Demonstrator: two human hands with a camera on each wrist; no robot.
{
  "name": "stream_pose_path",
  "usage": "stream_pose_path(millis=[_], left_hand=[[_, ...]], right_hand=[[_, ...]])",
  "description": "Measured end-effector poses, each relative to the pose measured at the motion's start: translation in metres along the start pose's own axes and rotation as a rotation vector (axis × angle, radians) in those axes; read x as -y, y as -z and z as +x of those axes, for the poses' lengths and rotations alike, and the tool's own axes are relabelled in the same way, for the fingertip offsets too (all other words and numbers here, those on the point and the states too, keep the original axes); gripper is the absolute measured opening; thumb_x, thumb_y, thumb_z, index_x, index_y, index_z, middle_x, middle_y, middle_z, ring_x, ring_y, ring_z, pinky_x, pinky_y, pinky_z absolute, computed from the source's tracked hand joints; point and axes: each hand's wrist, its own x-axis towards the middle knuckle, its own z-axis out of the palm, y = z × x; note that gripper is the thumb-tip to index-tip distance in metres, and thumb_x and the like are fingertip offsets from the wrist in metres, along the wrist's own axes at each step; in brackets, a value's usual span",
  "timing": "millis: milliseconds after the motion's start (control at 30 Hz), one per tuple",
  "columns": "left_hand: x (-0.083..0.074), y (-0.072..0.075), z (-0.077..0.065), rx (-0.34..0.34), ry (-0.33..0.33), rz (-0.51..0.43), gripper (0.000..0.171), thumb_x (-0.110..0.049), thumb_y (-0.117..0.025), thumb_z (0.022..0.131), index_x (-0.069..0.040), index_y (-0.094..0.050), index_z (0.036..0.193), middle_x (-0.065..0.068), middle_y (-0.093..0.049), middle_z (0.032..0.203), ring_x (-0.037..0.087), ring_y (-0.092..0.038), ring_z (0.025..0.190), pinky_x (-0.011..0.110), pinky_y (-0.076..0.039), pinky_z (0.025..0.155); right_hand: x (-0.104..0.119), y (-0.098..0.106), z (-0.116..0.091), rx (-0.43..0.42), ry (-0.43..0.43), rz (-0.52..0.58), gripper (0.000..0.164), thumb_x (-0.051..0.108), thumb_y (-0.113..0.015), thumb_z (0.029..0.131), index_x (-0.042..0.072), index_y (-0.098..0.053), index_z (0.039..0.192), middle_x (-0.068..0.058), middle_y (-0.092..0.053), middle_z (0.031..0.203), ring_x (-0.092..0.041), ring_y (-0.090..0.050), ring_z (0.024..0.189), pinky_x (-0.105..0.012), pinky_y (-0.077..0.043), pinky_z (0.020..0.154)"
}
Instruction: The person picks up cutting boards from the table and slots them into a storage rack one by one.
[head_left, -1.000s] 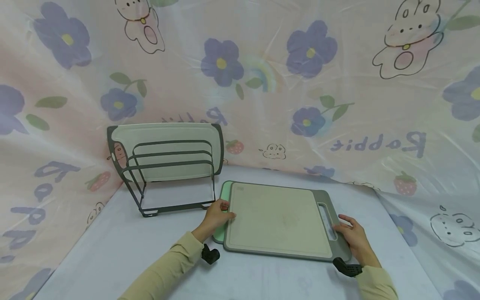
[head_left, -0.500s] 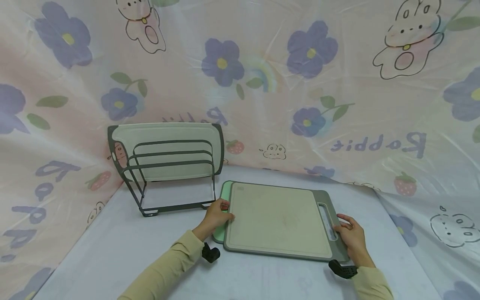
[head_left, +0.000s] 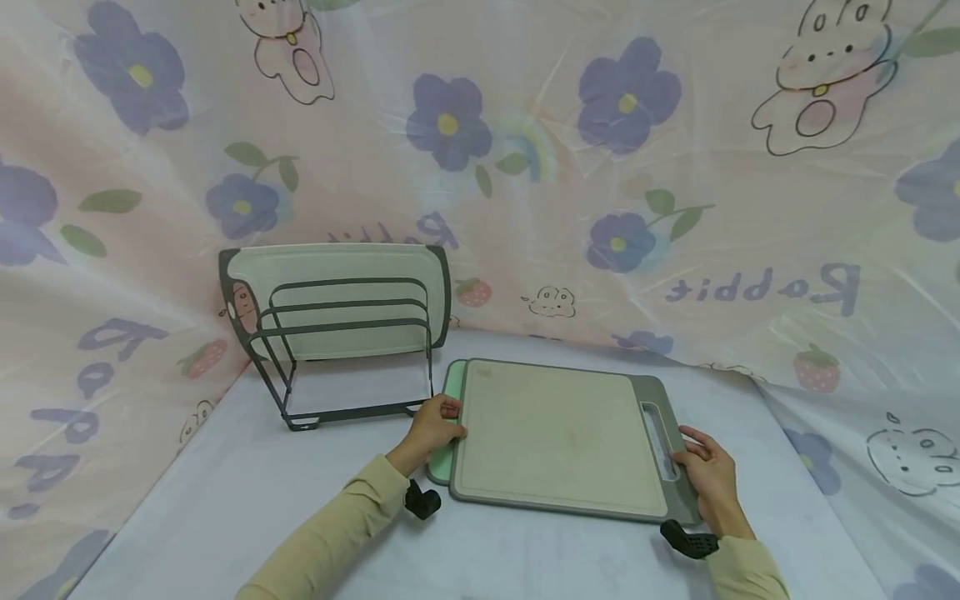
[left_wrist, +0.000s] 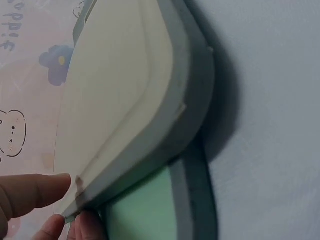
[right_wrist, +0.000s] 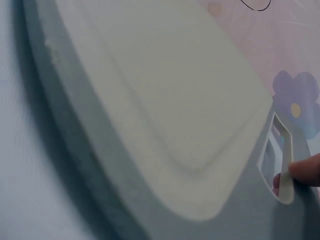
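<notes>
A beige cutting board (head_left: 558, 437) with grey edges lies over a green cutting board (head_left: 441, 462), whose left strip sticks out from under it. My left hand (head_left: 432, 429) holds the beige board's left edge, thumb on top and fingers below, as the left wrist view shows at the board's edge (left_wrist: 135, 165). At the other end, my right hand (head_left: 708, 475) pinches the grey handle bar beside the slot. In the right wrist view, the thumb (right_wrist: 306, 171) presses on the bar and a fingertip shows through the slot. Most of the green board is hidden.
At the left stands a dark wire rack (head_left: 352, 411) with several bars. A pale cutting board (head_left: 337, 260) with dark ends leans upright in its back. White cloth (head_left: 525, 554) covers the table, and a flower-printed curtain (head_left: 540, 225) hangs behind and at both sides.
My right wrist has shifted slightly left, its hand still at the handle. The whole head view has moved a little. Both boards and my left hand stay in place.
</notes>
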Motion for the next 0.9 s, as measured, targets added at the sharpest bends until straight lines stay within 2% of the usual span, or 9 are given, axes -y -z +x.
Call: stream_pose_path(millis=[300, 600, 900], left_hand=[[0.0012, -0.0002, 0.0023, 0.000, -0.024, -0.030, 0.047, 0.012, -0.073, 0.072, 0.006, -0.056, 0.116, 0.017, -0.063, 0.101, 0.028, -0.060, 0.091, 0.038, -0.054, 0.074], [0.0012, -0.0008, 0.0024, 0.019, -0.021, -0.010, 0.054, 0.011, -0.075, 0.075, 0.007, -0.052, 0.124, 0.017, -0.065, 0.100, 0.029, -0.062, 0.090, 0.042, -0.053, 0.076], [0.0025, -0.0028, 0.0019, -0.012, -0.027, -0.059, 0.053, 0.011, -0.074, 0.074, 0.007, -0.055, 0.123, 0.016, -0.066, 0.098, 0.027, -0.060, 0.090, 0.038, -0.052, 0.074]], right_hand=[[0.0018, -0.0005, -0.0023, -0.021, 0.002, 0.052, 0.054, -0.007, -0.064, 0.083, 0.000, -0.050, 0.135, 0.018, -0.064, 0.081, -0.003, -0.058, 0.078, -0.023, -0.048, 0.063], [0.0023, 0.0013, -0.0036, -0.017, 0.001, 0.077, 0.055, -0.007, -0.063, 0.084, 0.001, -0.048, 0.136, 0.019, -0.064, 0.083, -0.001, -0.058, 0.077, -0.022, -0.048, 0.063], [0.0009, 0.0043, -0.0042, -0.016, -0.025, 0.104, 0.054, -0.006, -0.065, 0.083, 0.005, -0.050, 0.134, 0.022, -0.064, 0.082, 0.000, -0.058, 0.077, -0.022, -0.048, 0.064]])
